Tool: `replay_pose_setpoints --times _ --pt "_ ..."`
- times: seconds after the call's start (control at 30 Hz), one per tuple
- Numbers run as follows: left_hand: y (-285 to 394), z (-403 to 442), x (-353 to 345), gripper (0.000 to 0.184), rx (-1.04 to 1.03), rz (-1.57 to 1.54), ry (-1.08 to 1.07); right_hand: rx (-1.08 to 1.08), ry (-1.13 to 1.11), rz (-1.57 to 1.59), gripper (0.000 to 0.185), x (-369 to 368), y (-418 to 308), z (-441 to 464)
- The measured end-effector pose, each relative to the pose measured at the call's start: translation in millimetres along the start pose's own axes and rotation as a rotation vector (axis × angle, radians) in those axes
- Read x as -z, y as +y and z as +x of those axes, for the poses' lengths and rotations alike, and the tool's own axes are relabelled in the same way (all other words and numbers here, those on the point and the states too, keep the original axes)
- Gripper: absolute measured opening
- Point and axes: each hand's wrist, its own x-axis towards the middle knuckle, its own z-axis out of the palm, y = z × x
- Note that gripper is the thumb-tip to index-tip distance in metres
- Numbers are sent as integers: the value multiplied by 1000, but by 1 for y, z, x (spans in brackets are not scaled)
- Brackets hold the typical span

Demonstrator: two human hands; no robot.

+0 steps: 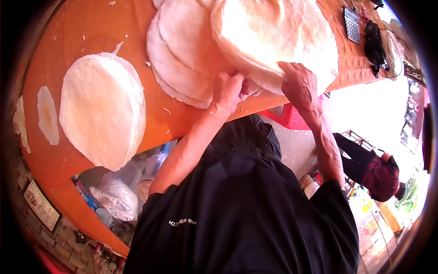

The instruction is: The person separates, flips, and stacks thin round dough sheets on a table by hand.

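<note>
Large, thin, pale round sheets that look like dough lie in piles on an orange-covered table [100, 27]. My right hand [299, 86] grips the near edge of the right pile of dough sheets [278, 36], with its fingers bent over the rim. Closed in a pinch, my left hand [229, 91] is at the lower left edge of that pile, beside the middle pile of dough sheets [182, 50]. What its fingertips hold is hidden. Farther left lies a third pile of dough sheets [102, 109], with a small oval dough piece [47, 115] beside it.
A calculator [351, 24] and a black bag-like item [375, 48] lie at the table's far right. A red plastic stool [292, 118] stands below the edge. Plastic bags [116, 196] sit under the table at left. Another person [376, 176] is at the right.
</note>
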Motion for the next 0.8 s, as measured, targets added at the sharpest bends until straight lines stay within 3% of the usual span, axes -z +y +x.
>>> replay_pose_setpoints --times 0.13,0.23,0.37,0.47,0.53,0.57,0.7,0.77,0.8 --pt "10 2 -5 16 9 -56 -107 -24 16 -29 34 1 0 -7" --pt "15 -3 -15 19 80 -283 -144 24 -31 -3 39 7 -11 -13" --pt "23 -4 -24 23 33 -337 -242 48 148 -21 43 -1 -19 -18" --pt "26 -5 -22 23 6 -313 -285 -68 68 -13 35 -10 9 -7" --pt "25 -8 -15 25 10 -258 -290 -75 71 -167 22 12 33 9" --pt "22 -10 -10 25 14 -253 -298 -208 44 -230 20 43 28 24" --pt "18 -33 3 38 62 -155 -260 2 366 -294 17 115 -9 31" --pt "18 -42 1 43 -40 -239 -258 70 250 -286 15 97 -41 21" --pt "21 -46 -3 40 -70 -290 -242 34 85 -263 15 78 -52 19"
